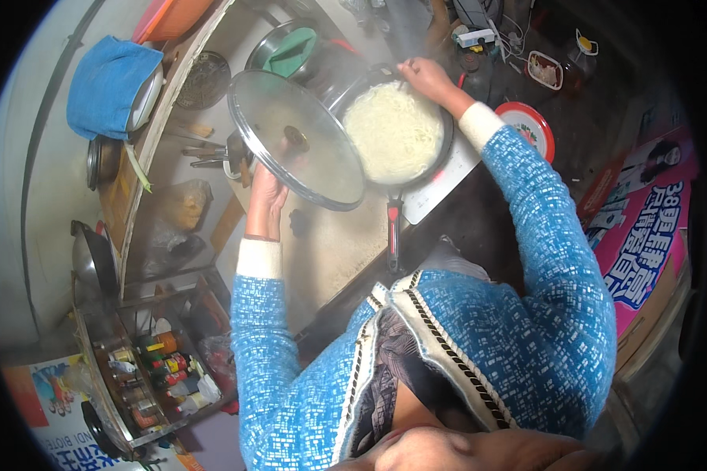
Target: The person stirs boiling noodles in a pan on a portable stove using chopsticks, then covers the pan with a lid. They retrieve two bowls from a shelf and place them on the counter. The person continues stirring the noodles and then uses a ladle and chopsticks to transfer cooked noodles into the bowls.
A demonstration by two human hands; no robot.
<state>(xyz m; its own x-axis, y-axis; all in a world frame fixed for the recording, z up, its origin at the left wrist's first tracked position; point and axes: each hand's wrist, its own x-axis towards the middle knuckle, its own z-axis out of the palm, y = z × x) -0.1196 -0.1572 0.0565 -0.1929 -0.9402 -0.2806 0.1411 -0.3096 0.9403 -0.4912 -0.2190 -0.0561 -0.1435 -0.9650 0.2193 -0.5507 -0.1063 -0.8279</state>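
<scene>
A frying pan [450,133] holds a pale, whitish layer of food [391,132], and steam hangs around it. Its black-and-red handle [393,235] points toward me. My left hand [267,192] grips a large glass lid [322,169], which is tilted up to the left of the pan; the fingers show partly through the misted glass near the knob [294,140]. At the pan's far right rim is my right hand [426,81], its fingers closed in a pinch over the edge of the food. What lies between those fingertips is too small to make out.
Behind the lid sits a metal basin [258,53] with a green cloth [291,52]. A red-rimmed plate [543,129] lies right of the pan. Utensils [208,155] and a plastic bag [187,206] are at left; a rack of seasoning bottles [165,363] stands lower left.
</scene>
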